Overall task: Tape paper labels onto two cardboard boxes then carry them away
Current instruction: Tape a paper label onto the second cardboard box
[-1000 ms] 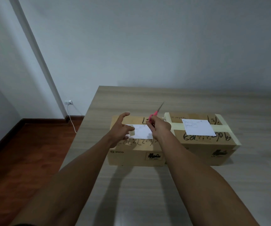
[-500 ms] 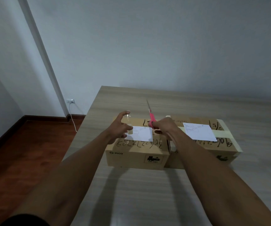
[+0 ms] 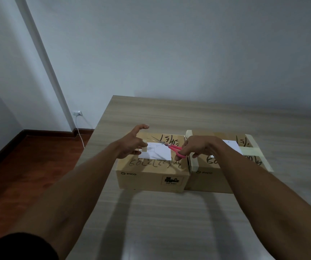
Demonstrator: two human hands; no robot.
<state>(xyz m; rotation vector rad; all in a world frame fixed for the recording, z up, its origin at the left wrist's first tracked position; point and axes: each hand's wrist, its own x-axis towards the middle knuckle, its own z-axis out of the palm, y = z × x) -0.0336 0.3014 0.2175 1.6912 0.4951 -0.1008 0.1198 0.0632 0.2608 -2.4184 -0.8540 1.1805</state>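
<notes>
On the left cardboard box, which touches the taped right box near the table edge (bare wood beyond), the left hand pinches tape at the paper label while the right hand grips pink scissors.

Occlusions and unreadables, head view

Right forearm covers most of the right box top and part of its label. Left hand hides the left label edge and whatever tape it holds. Label print is too small to read. Scissors handles are buried in right hand.
</notes>
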